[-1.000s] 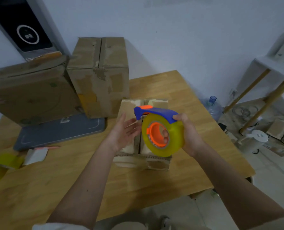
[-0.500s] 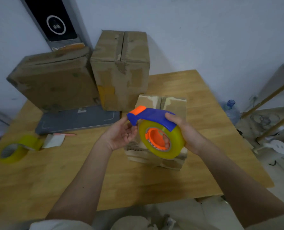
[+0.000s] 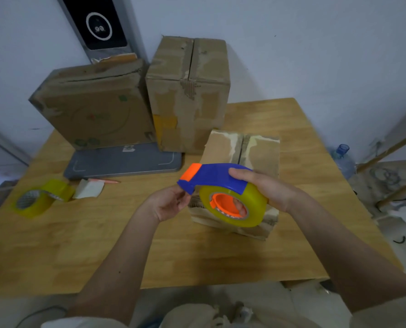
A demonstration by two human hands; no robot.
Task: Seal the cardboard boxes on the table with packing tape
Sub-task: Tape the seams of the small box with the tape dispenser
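My right hand (image 3: 267, 189) grips a blue and orange tape dispenser (image 3: 215, 177) loaded with a yellow tape roll (image 3: 254, 209), held just above a small cardboard box (image 3: 223, 147) on the wooden table (image 3: 197, 252). The fingers of my left hand (image 3: 167, 204) pinch at the dispenser's front end, under its blue nose. The small box's top flaps meet at a centre seam. A tall box (image 3: 187, 91) and a wide box (image 3: 90, 107) stand behind it.
A spare yellow tape roll (image 3: 39, 198) lies at the table's left, beside a white folded paper (image 3: 89, 189) and a pink pen (image 3: 104, 180). A grey flat scale (image 3: 123, 162) lies under the wide box. A water bottle (image 3: 342, 159) and clutter are on the floor to the right.
The view has swung left, bringing the spare tape roll into sight. My left hand has closed from an open palm beside the roll to a pinch at the dispenser's front end.
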